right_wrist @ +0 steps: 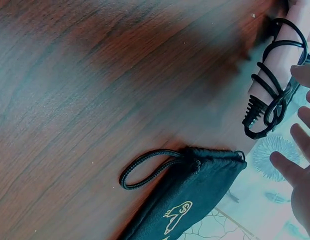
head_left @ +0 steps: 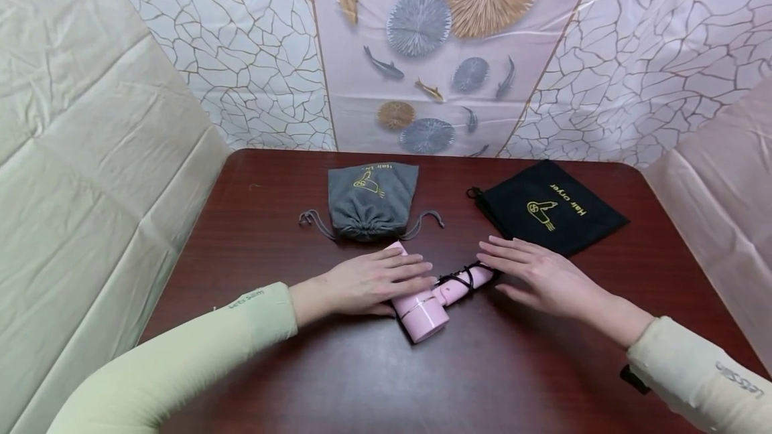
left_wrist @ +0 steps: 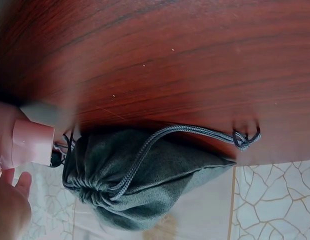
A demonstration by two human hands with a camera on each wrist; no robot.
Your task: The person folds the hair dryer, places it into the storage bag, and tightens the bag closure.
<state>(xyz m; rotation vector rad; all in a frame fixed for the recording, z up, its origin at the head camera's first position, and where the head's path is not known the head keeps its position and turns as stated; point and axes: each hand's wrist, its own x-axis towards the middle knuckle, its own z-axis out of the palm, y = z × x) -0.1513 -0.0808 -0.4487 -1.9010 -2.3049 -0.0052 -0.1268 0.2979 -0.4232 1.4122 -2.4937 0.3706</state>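
Dark-red worktop [head_left: 338,380] carries a pink hair dryer [head_left: 425,323] w/ cord [right_wrist: 270,75] already wound round its handle [head_left: 479,277]. Grey bag [head_left: 372,203] and black bag [head_left: 551,209] lie beyond dryer; we see it in neither yet. L hand [head_left: 370,280] rests straight fingers on dryer; R hand [head_left: 543,276] has spread fingers by handle, contact unclear.

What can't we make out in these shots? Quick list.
- Head: middle of the pink hair dryer, covered by the left hand.
- Head: what the dark thing is, mostly hidden by the right sleeve.
- Head: end of the lettering on the gray pouch, too small and slanted.
- Left wrist: rest of the pink hair dryer, cut off by the left edge.
- Right wrist: part of the black pouch, cut off by the bottom edge.
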